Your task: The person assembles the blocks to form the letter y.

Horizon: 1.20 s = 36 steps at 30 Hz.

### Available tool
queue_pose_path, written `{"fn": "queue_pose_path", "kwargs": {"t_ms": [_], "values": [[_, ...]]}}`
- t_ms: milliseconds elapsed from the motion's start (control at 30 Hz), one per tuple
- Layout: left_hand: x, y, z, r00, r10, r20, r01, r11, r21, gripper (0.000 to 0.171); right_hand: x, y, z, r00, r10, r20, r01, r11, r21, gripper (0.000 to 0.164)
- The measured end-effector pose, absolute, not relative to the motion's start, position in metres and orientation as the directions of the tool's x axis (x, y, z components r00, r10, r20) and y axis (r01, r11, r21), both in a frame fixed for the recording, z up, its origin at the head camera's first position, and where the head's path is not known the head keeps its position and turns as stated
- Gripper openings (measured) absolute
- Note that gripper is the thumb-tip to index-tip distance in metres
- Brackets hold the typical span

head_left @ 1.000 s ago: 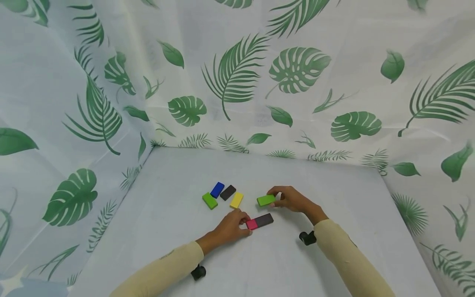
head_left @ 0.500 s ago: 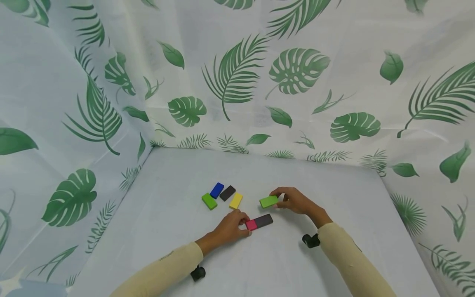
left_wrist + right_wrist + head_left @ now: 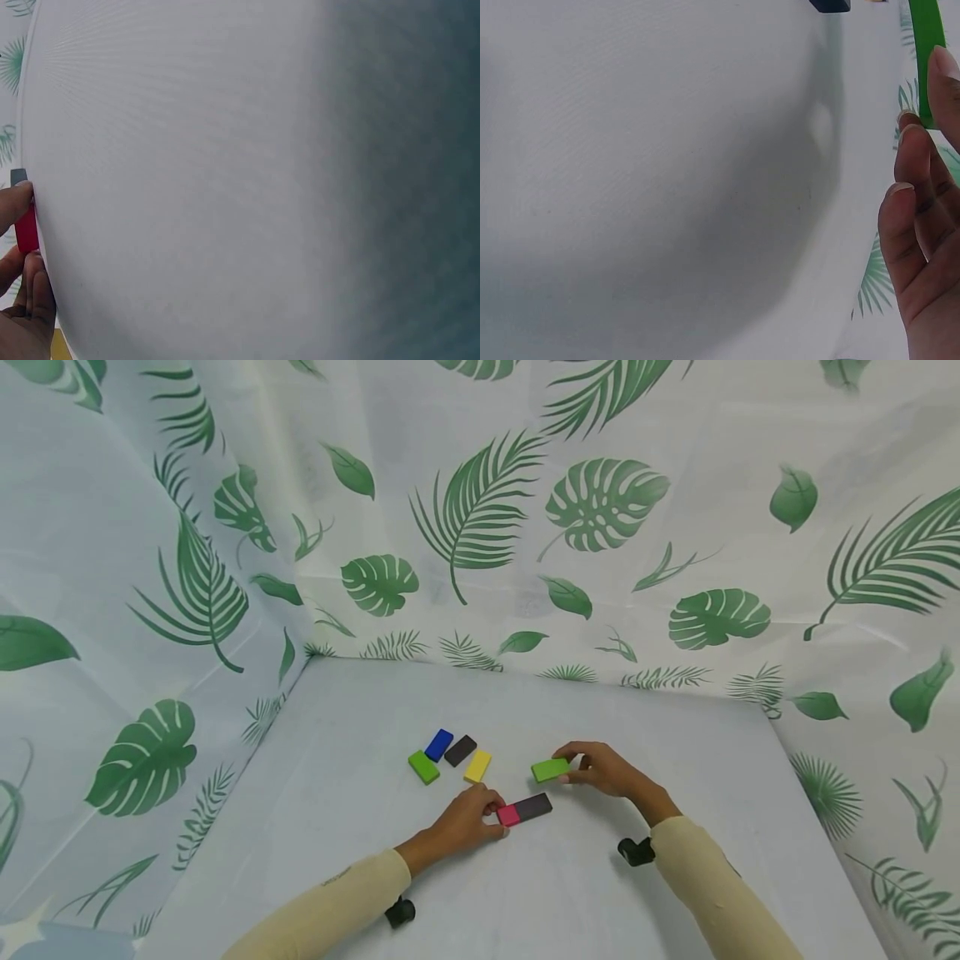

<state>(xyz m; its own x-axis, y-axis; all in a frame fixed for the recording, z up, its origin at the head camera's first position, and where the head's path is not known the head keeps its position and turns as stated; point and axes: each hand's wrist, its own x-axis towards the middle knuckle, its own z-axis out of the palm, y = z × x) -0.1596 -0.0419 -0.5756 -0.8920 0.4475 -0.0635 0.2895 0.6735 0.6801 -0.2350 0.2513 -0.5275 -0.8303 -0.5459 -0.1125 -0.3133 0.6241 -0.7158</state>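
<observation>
My left hand (image 3: 465,818) pinches a pink-red block (image 3: 508,814) between thumb and fingers at the table surface. End to end with it lies a dark grey block (image 3: 534,807), pointing away to the right. The left wrist view shows the pink-red block (image 3: 27,231) gripped at its sides, the dark one (image 3: 18,176) beyond it. My right hand (image 3: 606,768) holds a bright green block (image 3: 551,770) by its right end, thumb on the near side. In the right wrist view this green block (image 3: 928,45) stands between thumb and fingertips, above the table.
Beyond the left hand lie a yellow block (image 3: 477,767), a second dark block (image 3: 461,750), a blue block (image 3: 438,745) and another green block (image 3: 423,767). They rest loosely on the white table (image 3: 360,710). A leaf-printed curtain (image 3: 480,610) encloses the back and sides.
My right hand has drifted right and slightly nearer, carrying the green block away from the yellow one. The left hand and the pink-red block have stayed in place.
</observation>
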Motion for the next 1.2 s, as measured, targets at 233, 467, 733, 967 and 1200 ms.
{"fn": "queue_pose_path", "kwargs": {"t_ms": [233, 467, 733, 967, 1200], "values": [[-0.159, -0.042, -0.575, -0.893, 0.446, -0.062, 0.292, 0.678, 0.675, 0.036, -0.232, 0.256, -0.528, -0.826, -0.551, -0.120, -0.305, 0.616, -0.727, 0.038], [-0.158, -0.042, -0.575, -0.893, 0.446, -0.057, 0.293, 0.673, 0.679, 0.035, -0.227, 0.266, -0.531, -0.821, -0.562, -0.103, -0.310, 0.589, -0.746, 0.035], [-0.158, -0.042, -0.575, -0.896, 0.440, -0.062, 0.287, 0.680, 0.674, 0.035, -0.221, 0.274, -0.530, -0.823, -0.558, -0.109, -0.299, 0.589, -0.751, 0.036], [-0.159, -0.041, -0.574, -0.898, 0.435, -0.064, 0.278, 0.675, 0.684, 0.035, -0.218, 0.277, -0.531, -0.835, -0.536, -0.126, -0.275, 0.604, -0.748, 0.036], [-0.159, -0.042, -0.574, -0.895, 0.442, -0.065, 0.284, 0.674, 0.682, 0.035, -0.216, 0.279, -0.535, -0.838, -0.530, -0.129, -0.268, 0.605, -0.750, 0.036]]}}
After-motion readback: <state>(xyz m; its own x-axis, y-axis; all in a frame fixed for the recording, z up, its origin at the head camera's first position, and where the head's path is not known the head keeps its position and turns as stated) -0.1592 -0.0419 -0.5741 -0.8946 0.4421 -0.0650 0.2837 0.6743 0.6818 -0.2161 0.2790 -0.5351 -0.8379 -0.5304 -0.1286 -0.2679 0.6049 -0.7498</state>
